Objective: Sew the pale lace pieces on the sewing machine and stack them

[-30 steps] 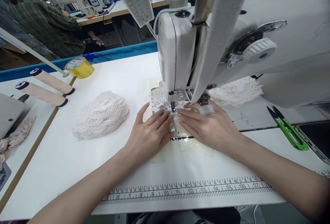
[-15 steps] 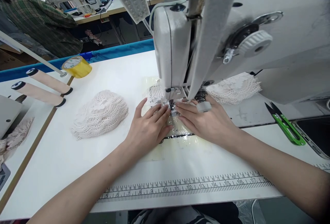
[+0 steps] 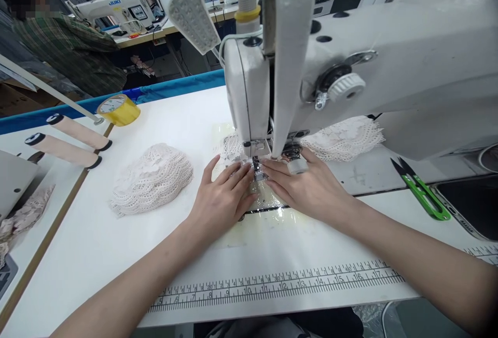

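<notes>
A white sewing machine (image 3: 350,68) stands over the white table (image 3: 116,244). Under its presser foot (image 3: 257,166) lies a small piece of pale lace (image 3: 232,147). My left hand (image 3: 223,199) rests flat on the lace just left of the foot, fingers stretched out. My right hand (image 3: 307,188) lies flat just right of the foot, fingers out, a white band on one finger. The fingertips of both hands nearly meet at the needle.
A heap of lace pieces (image 3: 151,178) lies to the left, another lace pile (image 3: 344,138) behind the machine arm. Green thread snips (image 3: 422,193) lie at right. Yellow tape roll (image 3: 118,109), two thread cones (image 3: 70,141), a printed ruler (image 3: 280,283). Another person (image 3: 66,47) sits far left.
Both hands have slid a little further away toward the presser foot with the lace. The view has tilted up slightly.
</notes>
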`<state>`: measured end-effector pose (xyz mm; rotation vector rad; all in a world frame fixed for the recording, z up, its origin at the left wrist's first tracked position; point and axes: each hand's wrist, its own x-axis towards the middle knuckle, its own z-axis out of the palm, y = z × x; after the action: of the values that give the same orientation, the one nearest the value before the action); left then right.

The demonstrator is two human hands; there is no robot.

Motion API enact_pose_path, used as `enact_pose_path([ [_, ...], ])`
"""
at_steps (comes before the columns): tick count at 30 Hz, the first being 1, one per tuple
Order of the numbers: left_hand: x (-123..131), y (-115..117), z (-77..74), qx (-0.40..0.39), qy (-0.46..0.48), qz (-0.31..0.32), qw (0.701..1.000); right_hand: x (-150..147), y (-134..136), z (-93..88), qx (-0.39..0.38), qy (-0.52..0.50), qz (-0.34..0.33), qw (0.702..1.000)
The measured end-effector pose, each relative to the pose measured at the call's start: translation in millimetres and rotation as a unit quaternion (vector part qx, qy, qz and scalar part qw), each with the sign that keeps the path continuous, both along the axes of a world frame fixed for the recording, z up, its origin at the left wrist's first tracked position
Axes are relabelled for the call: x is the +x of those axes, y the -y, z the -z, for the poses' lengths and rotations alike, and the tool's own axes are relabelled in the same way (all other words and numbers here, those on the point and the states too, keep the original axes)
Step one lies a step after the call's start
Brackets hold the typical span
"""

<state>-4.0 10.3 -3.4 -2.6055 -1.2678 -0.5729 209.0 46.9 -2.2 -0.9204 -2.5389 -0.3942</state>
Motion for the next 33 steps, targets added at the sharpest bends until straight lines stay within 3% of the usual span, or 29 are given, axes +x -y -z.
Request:
enact_pose_path([
  [18, -4.3, -4.5, -4.0, 0.01, -0.028, -0.03, 0.999, 0.4, 2.9, -8.1, -0.002, -0.022, -0.017, 1.0],
  [22, -6.6, 2.3, -13.6, 0.069, -0.059, -0.039, 0.995, 1.5, 4.5, -8.8, 0.041, -0.042, -0.033, 0.998],
  [26, -6.7, 5.4, -21.8, 0.125, -0.023, -0.009, 0.992, -2.9, 12.5, -11.0, 0.062, -0.049, -0.028, 0.997],
  [33, -4.0, -4.8, -10.3, 0.016, 0.044, 0.071, 0.996, -5.2, 16.7, -5.8, 0.006, -0.062, -0.044, 0.997],
])
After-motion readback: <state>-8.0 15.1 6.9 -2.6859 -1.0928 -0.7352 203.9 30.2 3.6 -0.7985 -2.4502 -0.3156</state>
